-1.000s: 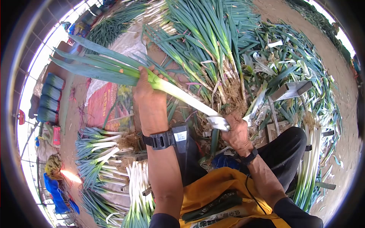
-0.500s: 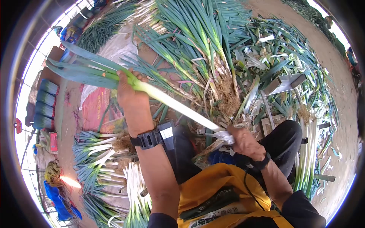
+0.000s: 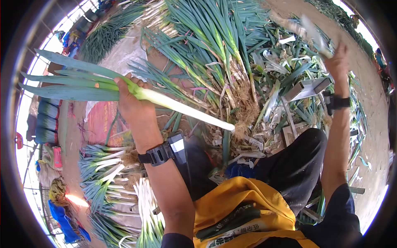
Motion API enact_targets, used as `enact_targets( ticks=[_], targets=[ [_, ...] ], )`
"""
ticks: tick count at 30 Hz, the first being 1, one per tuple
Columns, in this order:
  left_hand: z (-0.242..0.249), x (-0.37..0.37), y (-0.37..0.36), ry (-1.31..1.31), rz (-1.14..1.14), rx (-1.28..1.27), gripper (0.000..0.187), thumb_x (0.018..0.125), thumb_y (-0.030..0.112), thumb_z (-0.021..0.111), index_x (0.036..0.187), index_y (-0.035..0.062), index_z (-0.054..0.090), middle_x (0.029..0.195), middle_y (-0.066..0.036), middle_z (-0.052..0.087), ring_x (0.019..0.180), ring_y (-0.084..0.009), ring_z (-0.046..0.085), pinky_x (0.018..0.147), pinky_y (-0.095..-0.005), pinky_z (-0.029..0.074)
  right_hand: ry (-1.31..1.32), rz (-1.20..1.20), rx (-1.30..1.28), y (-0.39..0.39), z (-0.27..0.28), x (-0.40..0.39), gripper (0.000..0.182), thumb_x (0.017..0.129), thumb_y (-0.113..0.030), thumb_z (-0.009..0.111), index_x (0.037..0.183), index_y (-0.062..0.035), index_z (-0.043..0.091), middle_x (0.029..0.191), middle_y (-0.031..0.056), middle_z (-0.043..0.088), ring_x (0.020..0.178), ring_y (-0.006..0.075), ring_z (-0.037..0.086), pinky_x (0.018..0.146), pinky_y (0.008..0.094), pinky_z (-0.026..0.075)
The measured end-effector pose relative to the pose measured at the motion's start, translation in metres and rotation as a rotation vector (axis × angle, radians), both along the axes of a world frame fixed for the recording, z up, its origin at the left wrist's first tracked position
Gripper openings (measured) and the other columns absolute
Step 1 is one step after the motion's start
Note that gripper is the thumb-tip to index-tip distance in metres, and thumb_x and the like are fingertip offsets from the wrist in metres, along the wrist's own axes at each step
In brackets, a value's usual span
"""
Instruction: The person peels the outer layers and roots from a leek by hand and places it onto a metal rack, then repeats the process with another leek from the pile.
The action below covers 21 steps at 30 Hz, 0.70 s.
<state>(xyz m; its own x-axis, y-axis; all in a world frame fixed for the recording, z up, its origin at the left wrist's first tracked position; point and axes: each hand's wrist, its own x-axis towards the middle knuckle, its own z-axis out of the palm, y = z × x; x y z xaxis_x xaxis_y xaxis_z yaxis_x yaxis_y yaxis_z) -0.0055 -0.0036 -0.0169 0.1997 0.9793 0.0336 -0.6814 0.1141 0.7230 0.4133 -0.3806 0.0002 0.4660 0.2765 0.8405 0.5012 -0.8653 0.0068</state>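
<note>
My left hand (image 3: pixel 134 97) is closed round a large green onion (image 3: pixel 186 110) where the white shank meets the green leaves. The leaves point left, and the bare white end tilts down to the right over the root clumps. Out at the upper right is my right hand (image 3: pixel 338 64), its fingers stretched apart. A blurred strip of pale peeled skin (image 3: pixel 315 36) is right by its fingertips, above the heap of leaf scraps (image 3: pixel 285 62). Unpeeled green onions with hairy roots (image 3: pixel 248 105) lie in front of me.
Peeled green onions (image 3: pixel 144 202) are stacked at the lower left, beside a red printed sack (image 3: pixel 101 124). A metal bracket (image 3: pixel 308 89) stands near my right knee (image 3: pixel 308 144). Bundled green onions (image 3: pixel 47 122) line the far left.
My right hand has left the onion's white end and swung up to the right with stripped skin. The onion has shifted slightly left in my left hand, its end now bare.
</note>
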Motion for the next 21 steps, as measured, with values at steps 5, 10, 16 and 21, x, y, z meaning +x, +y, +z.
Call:
enact_targets(
  ticks=[5,10,16,21],
  targets=[
    [-0.004,0.002,0.014,-0.059,-0.044,-0.068,0.042,0.097,0.037,0.057,0.107,-0.0036,0.054,0.082,-0.005,0.049,0.072,-0.0169,0.044,0.068,-0.0322,0.04,0.331,0.626,-0.078,0.003,-0.006,-0.08,0.077,0.077,-0.019,0.076,0.144,-0.0075,0.039,0.129,0.0163,0.058,0.114,0.0347,0.059,0.096,0.0402,0.049],
    [-0.03,-0.014,0.052,-0.218,-0.285,-0.023,0.033,0.098,0.031,0.055,0.105,-0.0014,0.055,0.079,-0.005,0.047,0.07,-0.015,0.044,0.067,-0.0304,0.042,0.864,0.762,-0.205,0.047,-0.177,-0.226,0.104,0.063,-0.036,0.086,0.148,-0.0066,0.034,0.135,0.0214,0.052,0.123,0.0333,0.051,0.107,0.0359,0.041],
    [-0.021,-0.02,0.043,-0.152,-0.152,-0.165,0.033,0.095,0.032,0.06,0.101,0.0003,0.053,0.083,-0.004,0.044,0.076,-0.0167,0.042,0.069,-0.0309,0.041,1.282,0.903,0.403,0.063,-0.285,-0.261,0.039,0.089,-0.022,0.066,0.12,0.0004,0.059,0.109,0.0101,0.06,0.086,0.0267,0.059,0.077,0.0347,0.049],
    [0.002,-0.005,0.014,-0.168,-0.16,-0.204,0.035,0.096,0.035,0.058,0.094,0.0007,0.051,0.076,-0.003,0.04,0.069,-0.0152,0.039,0.066,-0.0304,0.038,1.494,0.886,0.279,0.075,-0.167,-0.303,0.025,0.088,-0.007,0.06,0.113,0.0005,0.061,0.092,0.0135,0.062,0.087,0.0272,0.06,0.084,0.039,0.047]
  ],
)
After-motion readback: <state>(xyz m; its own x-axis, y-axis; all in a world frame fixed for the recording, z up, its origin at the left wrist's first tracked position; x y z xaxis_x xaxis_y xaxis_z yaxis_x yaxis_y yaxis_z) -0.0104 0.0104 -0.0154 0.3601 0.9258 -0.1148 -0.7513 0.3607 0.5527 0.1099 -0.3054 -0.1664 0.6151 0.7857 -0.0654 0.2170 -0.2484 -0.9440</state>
